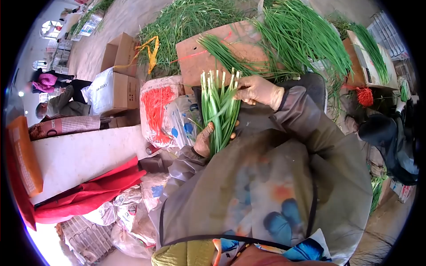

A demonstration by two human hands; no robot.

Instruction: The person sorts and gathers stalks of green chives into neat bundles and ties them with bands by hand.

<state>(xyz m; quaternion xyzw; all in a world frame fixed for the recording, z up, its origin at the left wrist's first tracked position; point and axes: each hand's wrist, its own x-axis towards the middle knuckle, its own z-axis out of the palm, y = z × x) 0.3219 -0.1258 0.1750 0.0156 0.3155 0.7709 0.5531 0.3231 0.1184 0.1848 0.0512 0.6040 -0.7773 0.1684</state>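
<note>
Upright in front of my apron is a bunch of garlic chives, pale cut ends at the top and green leaves below. My left hand is closed around its lower part, with fingertips showing on the far side. At the upper right of the bunch, my right hand, in a pale glove, pinches a chive near the white ends. Its fingertips partly hide what they grip. Just beyond lies a brown board with loose chives across it.
A large pile of chives lies ahead right, with more greens behind the board. Red ties rest on a sack at left, near a cardboard box and white table. Other people are at far left and right.
</note>
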